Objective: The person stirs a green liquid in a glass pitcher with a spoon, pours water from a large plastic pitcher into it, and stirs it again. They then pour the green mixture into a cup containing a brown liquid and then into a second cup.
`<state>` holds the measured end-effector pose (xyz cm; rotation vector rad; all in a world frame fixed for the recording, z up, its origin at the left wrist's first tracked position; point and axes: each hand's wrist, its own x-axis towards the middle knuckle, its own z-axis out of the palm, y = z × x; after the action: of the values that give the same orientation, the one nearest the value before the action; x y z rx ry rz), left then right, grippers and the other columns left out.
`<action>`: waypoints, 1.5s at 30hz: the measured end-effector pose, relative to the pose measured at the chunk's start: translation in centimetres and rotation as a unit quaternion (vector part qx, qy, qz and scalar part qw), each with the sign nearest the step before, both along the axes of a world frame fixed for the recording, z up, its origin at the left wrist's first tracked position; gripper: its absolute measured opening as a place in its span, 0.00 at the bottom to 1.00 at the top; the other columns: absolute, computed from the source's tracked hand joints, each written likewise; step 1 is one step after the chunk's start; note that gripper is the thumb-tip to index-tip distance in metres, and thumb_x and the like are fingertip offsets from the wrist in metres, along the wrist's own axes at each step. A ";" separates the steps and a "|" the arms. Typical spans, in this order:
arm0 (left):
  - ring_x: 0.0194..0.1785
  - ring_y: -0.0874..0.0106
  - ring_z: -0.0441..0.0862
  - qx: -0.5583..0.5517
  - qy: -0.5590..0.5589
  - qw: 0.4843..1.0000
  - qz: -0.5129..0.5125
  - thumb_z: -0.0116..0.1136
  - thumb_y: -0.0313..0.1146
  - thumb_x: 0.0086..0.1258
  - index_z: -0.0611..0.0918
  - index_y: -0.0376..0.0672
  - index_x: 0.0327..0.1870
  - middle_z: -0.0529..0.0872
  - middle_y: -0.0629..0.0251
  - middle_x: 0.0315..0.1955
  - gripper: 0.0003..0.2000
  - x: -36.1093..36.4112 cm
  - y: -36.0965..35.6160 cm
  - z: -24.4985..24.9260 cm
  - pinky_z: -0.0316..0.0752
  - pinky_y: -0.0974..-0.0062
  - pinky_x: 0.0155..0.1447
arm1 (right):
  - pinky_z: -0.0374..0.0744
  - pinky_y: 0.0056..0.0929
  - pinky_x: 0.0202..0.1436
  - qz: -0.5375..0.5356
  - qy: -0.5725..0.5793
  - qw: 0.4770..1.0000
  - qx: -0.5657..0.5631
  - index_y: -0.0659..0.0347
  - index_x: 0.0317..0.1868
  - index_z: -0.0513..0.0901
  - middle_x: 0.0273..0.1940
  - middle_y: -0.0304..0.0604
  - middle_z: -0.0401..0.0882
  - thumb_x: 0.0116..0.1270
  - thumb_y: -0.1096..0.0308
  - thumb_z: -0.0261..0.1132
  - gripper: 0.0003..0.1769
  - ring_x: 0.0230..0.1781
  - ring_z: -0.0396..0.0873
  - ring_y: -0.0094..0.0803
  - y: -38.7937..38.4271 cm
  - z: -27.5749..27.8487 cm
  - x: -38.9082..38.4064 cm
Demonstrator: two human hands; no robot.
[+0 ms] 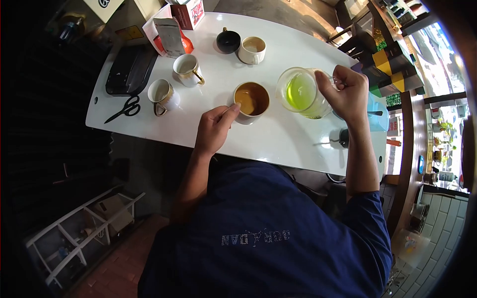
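My left hand (pixel 214 126) is closed at the near-left side of a mug (pixel 260 92) with a brown inside and a pale outside, its thumb at the rim. A little amber-looking liquid shows in the bottom of this mug. To its right, my right hand (pixel 346 89) grips the handle of a clear glass pitcher (pixel 322 105). The pitcher is tilted toward the mug, and bright green liquid (pixel 299 93) lies inside it. A gap of white tabletop shows between pitcher and mug.
Two white mugs with gold handles (pixel 188 69) (pixel 163 94) stand at the left, near black scissors (pixel 124 108) and a black device (pixel 130 70). Behind are a black cup (pixel 228 41), a cream mug (pixel 252 50) and a grey pouch (pixel 170 37). The white table (pixel 208 102) has a rounded edge.
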<state>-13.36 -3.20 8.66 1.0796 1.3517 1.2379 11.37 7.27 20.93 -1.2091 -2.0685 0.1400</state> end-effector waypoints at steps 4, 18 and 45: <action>0.22 0.86 0.61 0.016 0.011 1.000 -0.003 0.54 0.40 0.70 0.78 0.38 0.21 0.67 0.77 0.15 0.18 0.6 0.0 -0.2 0.57 0.84 0.28 | 0.59 0.25 0.15 0.021 -0.042 0.999 0.020 0.64 0.11 0.66 0.09 0.37 0.56 0.48 0.54 0.72 0.27 0.11 0.52 0.25 0.1 0.2 -1.0; 0.20 0.86 0.57 0.027 0.004 0.999 0.023 0.55 0.39 0.70 0.77 0.35 0.21 0.63 0.79 0.13 0.18 2.0 -0.2 -0.2 0.53 0.81 0.24 | 0.64 0.27 0.14 0.051 -0.119 0.990 0.053 0.61 0.10 0.67 0.07 0.37 0.61 0.45 0.50 0.71 0.27 0.07 0.61 0.29 0.7 1.1 -1.7; 0.23 0.85 0.61 0.006 -0.011 1.000 -0.005 0.55 0.42 0.70 0.73 0.39 0.17 0.67 0.77 0.15 0.21 2.5 0.9 -2.0 0.58 0.84 0.29 | 0.63 0.27 0.14 0.057 -0.138 0.986 0.068 0.58 0.09 0.66 0.06 0.35 0.60 0.45 0.47 0.70 0.28 0.06 0.61 0.29 1.3 1.2 -2.3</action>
<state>-10.86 -2.29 6.68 1.0763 1.3220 1.2493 9.06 8.60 22.09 -1.0745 -2.3456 -0.1218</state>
